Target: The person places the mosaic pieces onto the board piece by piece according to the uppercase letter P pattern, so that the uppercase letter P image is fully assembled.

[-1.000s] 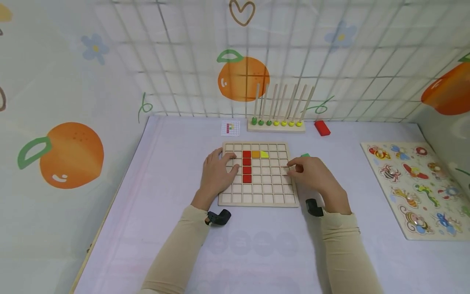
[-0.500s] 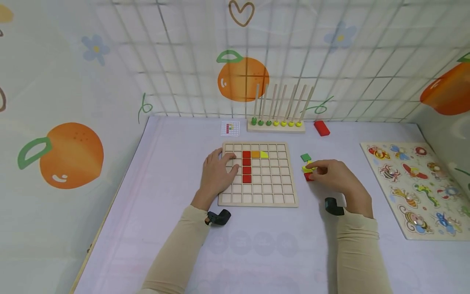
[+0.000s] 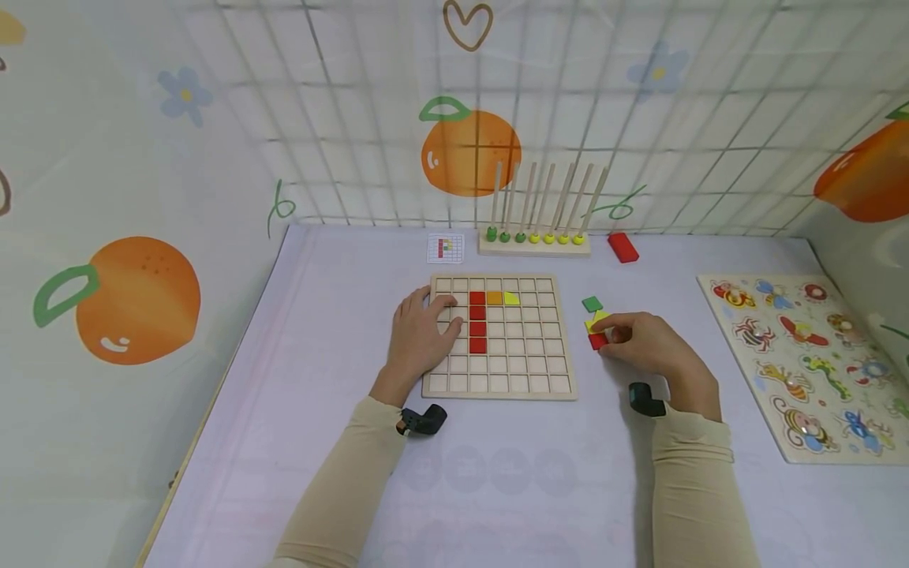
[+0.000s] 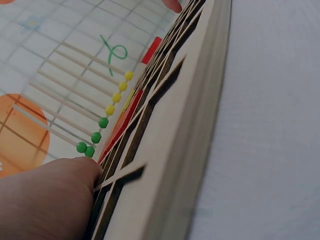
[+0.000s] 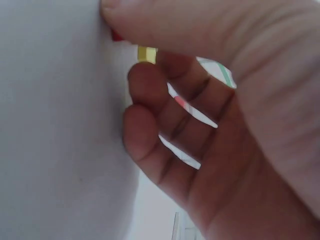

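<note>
A wooden grid board point(image 3: 500, 386) lies flat in front of me. Several red squares point(image 3: 478, 313) form a column in its cells, with an orange square point(image 3: 494, 298) and a yellow rounded-corner tile point(image 3: 511, 299) beside the top one. My left hand point(image 3: 420, 335) rests on the board's left edge, thumb and index finger over the cells. Right of the board, my right hand point(image 3: 649, 341) touches loose pieces: a red tile point(image 3: 597, 341) and yellow pieces point(image 3: 599, 317). Its fingers are bent. Whether it grips one is unclear. A green tile point(image 3: 592, 304) lies just behind.
A pattern card point(image 3: 446, 248) lies behind the board. Beside it stands a peg rack point(image 3: 534, 247) with green and yellow beads, then a red block point(image 3: 623, 248). An insect puzzle board point(image 3: 809, 371) occupies the right side. A printed curtain point(image 3: 341, 118) hangs behind the table.
My right hand has moved from the board's right edge out to the loose tiles, uncovering the green one. The left hand and the tiles on the board stay put.
</note>
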The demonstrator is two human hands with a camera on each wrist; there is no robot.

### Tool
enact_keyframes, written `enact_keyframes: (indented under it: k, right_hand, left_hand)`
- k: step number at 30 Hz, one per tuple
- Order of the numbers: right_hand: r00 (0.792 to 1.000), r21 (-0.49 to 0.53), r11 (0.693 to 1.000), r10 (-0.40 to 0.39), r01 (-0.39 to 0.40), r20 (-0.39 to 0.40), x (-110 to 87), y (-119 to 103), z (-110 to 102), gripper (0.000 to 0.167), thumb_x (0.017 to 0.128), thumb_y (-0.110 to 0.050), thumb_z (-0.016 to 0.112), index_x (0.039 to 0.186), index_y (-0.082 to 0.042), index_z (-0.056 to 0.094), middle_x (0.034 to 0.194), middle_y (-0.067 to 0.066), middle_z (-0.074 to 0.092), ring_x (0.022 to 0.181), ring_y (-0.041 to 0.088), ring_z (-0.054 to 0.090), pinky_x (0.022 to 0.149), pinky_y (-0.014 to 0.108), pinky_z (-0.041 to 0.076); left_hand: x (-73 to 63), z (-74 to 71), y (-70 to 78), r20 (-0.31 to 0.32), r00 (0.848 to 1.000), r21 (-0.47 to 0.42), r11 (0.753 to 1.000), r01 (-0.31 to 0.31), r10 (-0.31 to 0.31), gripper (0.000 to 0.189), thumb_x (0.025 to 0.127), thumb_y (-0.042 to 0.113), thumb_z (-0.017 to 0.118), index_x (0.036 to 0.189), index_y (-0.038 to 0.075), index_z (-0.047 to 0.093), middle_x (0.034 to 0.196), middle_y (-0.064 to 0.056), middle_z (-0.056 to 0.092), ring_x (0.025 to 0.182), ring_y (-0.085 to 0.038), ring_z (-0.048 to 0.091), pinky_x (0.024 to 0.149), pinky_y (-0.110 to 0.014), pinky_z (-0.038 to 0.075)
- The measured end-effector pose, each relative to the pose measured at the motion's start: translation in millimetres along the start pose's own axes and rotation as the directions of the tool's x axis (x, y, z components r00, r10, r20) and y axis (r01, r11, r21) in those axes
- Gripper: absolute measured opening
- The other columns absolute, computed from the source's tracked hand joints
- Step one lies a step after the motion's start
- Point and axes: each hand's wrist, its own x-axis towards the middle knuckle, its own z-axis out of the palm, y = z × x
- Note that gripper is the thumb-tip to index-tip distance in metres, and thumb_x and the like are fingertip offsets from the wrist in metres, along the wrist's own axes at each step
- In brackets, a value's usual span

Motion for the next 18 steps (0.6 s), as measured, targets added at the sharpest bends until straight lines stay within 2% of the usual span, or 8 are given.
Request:
enact_keyframes:
  k: [7,13,18]
  right_hand:
    - [1.0,0.012,1.0,0.022,-0.022,0.02,0.5,-0.3,1.3,0.025,0.09,-0.017,0.074,0.115,-0.013,0.072,0.086,0.002,0.054,0.086,0.02,0.05,0.069,0.031,0.037]
    - [0.998,0.014,0.999,0.047,-0.047,0.051,1.4,0.5,1.5,0.027,0.091,-0.019,0.073,0.117,-0.013,0.07,0.087,0.003,0.054,0.088,0.022,0.051,0.069,0.031,0.038]
    - [0.997,-0.003,1.0,0.031,-0.031,0.074,2.6,-2.8,2.1,0.027,0.091,-0.017,0.071,0.117,-0.009,0.069,0.085,0.004,0.052,0.087,0.021,0.051,0.068,0.031,0.038]
  left_hand:
    - [0.3,0.2,0.5,0.006,1.0,0.006,1.0,0.003,-0.003,0.035,0.099,0.041,0.059,0.131,0.027,0.064,0.158,-0.013,0.038,0.15,-0.033,0.033,0.125,-0.053,0.024]
    - [0.5,1.4,0.6,0.003,1.0,0.008,1.0,0.0,0.0,0.035,0.099,0.042,0.059,0.131,0.026,0.064,0.158,-0.013,0.038,0.149,-0.033,0.033,0.125,-0.053,0.025]
    - [0.3,1.4,-0.4,0.002,1.0,0.012,1.0,-0.001,0.001,0.035,0.099,0.042,0.059,0.13,0.026,0.064,0.158,-0.013,0.039,0.149,-0.033,0.033,0.125,-0.053,0.025]
